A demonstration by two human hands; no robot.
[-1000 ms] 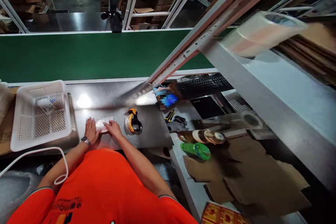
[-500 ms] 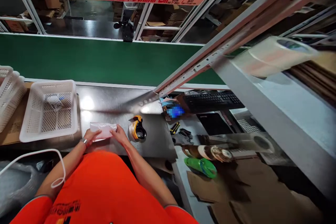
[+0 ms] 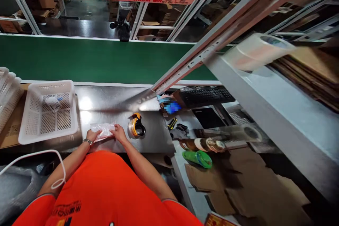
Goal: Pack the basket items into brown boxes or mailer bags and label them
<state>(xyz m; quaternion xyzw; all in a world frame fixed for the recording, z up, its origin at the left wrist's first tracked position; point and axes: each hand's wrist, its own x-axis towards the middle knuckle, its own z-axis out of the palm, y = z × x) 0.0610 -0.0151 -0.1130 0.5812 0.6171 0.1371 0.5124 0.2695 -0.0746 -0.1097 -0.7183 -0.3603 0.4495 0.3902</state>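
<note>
A small flat packet in clear, crinkled plastic wrap lies across my body, low over the steel tabletop. My left hand grips its left end, with the thumb on top. At the other end my right hand pinches the packet between thumb and fingers; some fingertips are hidden beneath. Just right of that hand, a yellow and black tape dispenser rests on the steel.
On the left stands a white plastic basket with a small bagged item inside. A green conveyor belt runs behind. To the right are a keyboard, a cutter knife, tape rolls, cardboard and an overhanging shelf.
The packet's wrap looks more crinkled and glossy on top, and my hands have shifted only slightly. The whole view has swung a little, moving the right-hand side things leftward.
</note>
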